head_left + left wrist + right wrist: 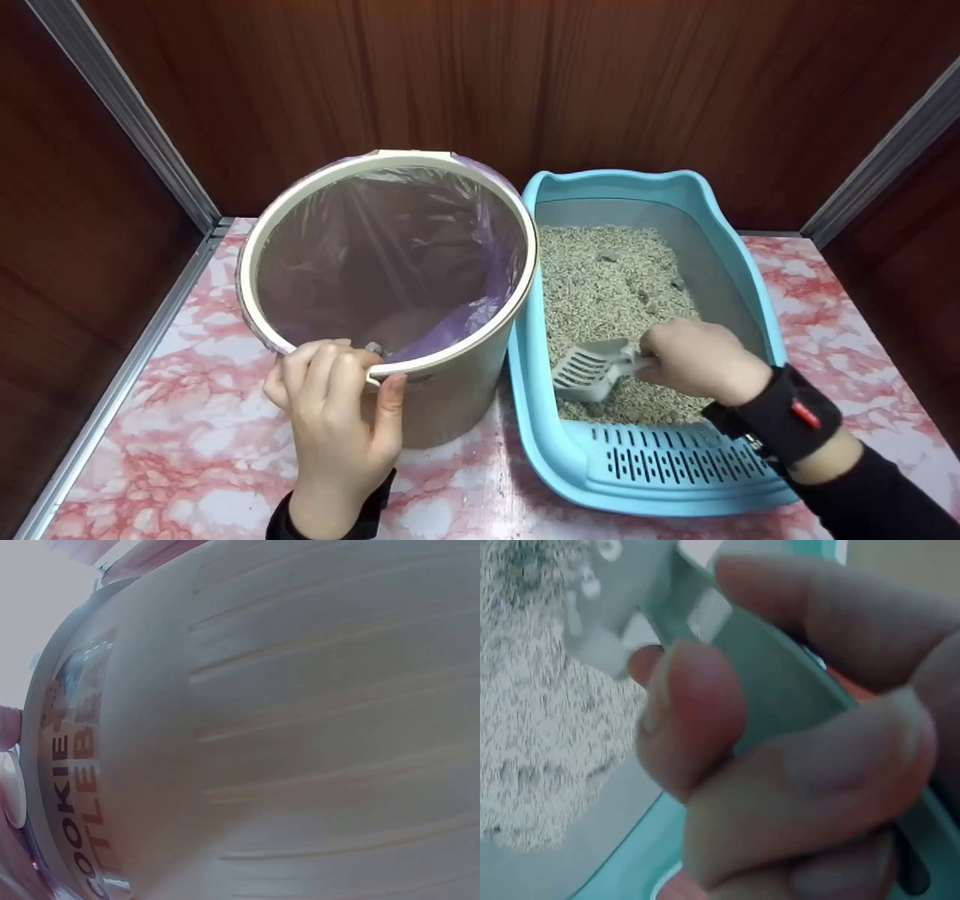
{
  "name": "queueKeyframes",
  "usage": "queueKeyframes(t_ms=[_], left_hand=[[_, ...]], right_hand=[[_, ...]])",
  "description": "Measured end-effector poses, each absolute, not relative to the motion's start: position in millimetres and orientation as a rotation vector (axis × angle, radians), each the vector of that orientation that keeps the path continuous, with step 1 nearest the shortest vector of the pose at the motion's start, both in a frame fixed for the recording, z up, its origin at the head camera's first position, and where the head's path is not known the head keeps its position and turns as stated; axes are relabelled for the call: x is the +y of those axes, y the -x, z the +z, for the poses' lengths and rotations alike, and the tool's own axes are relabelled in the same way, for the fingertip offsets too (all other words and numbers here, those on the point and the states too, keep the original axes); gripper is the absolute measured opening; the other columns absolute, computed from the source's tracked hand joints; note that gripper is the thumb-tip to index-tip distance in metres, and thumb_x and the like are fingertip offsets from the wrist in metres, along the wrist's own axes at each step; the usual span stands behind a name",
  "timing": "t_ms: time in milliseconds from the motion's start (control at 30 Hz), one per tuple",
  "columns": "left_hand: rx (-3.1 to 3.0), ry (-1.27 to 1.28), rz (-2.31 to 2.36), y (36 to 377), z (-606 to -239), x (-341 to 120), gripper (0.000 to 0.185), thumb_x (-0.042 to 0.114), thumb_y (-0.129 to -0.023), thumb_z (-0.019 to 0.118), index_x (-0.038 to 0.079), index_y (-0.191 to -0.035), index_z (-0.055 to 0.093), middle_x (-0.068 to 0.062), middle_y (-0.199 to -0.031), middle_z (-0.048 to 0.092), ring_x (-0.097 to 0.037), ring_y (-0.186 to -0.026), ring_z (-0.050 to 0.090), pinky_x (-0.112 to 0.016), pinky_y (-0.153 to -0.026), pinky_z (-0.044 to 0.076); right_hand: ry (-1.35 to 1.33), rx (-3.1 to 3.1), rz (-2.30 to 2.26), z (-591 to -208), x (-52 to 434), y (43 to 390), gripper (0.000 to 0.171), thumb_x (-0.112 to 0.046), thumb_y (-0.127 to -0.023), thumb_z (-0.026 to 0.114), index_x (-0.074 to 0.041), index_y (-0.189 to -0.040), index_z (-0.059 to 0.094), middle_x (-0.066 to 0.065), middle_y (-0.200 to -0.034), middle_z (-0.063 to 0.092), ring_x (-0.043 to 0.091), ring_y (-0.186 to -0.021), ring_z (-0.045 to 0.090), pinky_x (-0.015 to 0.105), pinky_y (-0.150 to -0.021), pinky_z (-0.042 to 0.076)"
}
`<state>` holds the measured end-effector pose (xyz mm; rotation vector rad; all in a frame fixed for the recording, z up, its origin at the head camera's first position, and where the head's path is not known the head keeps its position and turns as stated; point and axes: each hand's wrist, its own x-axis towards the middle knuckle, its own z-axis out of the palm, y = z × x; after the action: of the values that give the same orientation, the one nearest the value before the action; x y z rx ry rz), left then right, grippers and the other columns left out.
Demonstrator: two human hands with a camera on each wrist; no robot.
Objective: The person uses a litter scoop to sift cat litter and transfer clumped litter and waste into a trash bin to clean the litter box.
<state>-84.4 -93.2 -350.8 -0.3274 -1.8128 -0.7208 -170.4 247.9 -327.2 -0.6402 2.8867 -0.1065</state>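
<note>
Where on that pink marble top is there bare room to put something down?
Bare marble top lies left of the bin and in front of it beside the left hand, plus a strip right of the litter tray. Bin and tray touch in the middle, where the right hand holds the scoop.

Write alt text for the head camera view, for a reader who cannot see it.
A person's right hand holds a grey slotted scoop over the pellet litter in a blue litter tray, while the left hand grips the near rim of a round bin lined with a purple bag. Both stand side by side on a pink marbled surface.
</note>
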Motion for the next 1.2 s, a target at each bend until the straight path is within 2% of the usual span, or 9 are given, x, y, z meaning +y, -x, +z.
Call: queueKeyframes(t_ms=[133, 367, 700, 867, 1200], left_hand=[[-1.813, 0.324, -0.717, 84.1, -351.0, -93.2, 0.052, 0.048, -0.102, 0.047, 0.005, -0.076, 0.057, -0.008, -0.073, 0.056, -0.032, -0.088, 0.049, -0.047, -0.092, 0.019], [-1.804, 0.319, -0.714, 84.1, -351.0, -93.4, 0.052, 0.048, -0.102, 0.046, 0.005, -0.076, 0.057, -0.008, -0.072, 0.055, -0.033, -0.088, 0.049, -0.047, -0.090, 0.019], [-1.796, 0.316, -0.723, 84.3, -350.5, -93.7, 0.053, 0.049, -0.102, 0.046, 0.004, -0.077, 0.057, -0.009, -0.071, 0.055, -0.033, -0.087, 0.049, -0.044, -0.091, 0.019], [-1.794, 0.313, -0.720, 84.4, -350.7, -93.9, 0.054, 0.049, -0.102, 0.046, 0.004, -0.076, 0.056, -0.008, -0.071, 0.055, -0.033, -0.087, 0.049, -0.044, -0.091, 0.020], [-1.792, 0.315, -0.722, 84.8, -350.9, -93.3, 0.054, 0.049, -0.102, 0.047, 0.003, -0.075, 0.056, -0.008, -0.071, 0.055, -0.033, -0.087, 0.049, -0.044, -0.094, 0.019]], right_hand=[[0.643, 2.954, -0.121, -336.8, 236.2, 173.2, 0.029, -0.018, -0.083, 0.074, -0.017, -0.061, 0.055, -0.004, -0.059, 0.052, 0.011, -0.050, 0.043, 0.028, -0.046, 0.035], [0.554, 2.928, -0.233, -345.1, 223.8, 185.3, 0.015, -0.017, -0.088, 0.071, -0.007, -0.079, 0.068, 0.001, -0.063, 0.058, 0.012, -0.051, 0.047, 0.026, -0.047, 0.039], [0.345, 2.939, -0.318, -358.1, 217.2, 204.1, 0.025, -0.025, -0.093, 0.068, -0.005, -0.079, 0.064, 0.003, -0.064, 0.056, 0.013, -0.052, 0.046, 0.027, -0.048, 0.040], [0.299, 2.971, -0.339, -367.5, 213.7, 211.5, 0.027, -0.027, -0.094, 0.067, -0.004, -0.081, 0.063, 0.006, -0.068, 0.059, 0.016, -0.054, 0.050, 0.031, -0.051, 0.045], [0.279, 2.846, -0.482, -376.7, 223.0, 213.2, 0.023, -0.023, -0.097, 0.062, -0.001, -0.091, 0.063, 0.002, -0.068, 0.052, 0.012, -0.054, 0.043, 0.025, -0.050, 0.039]])
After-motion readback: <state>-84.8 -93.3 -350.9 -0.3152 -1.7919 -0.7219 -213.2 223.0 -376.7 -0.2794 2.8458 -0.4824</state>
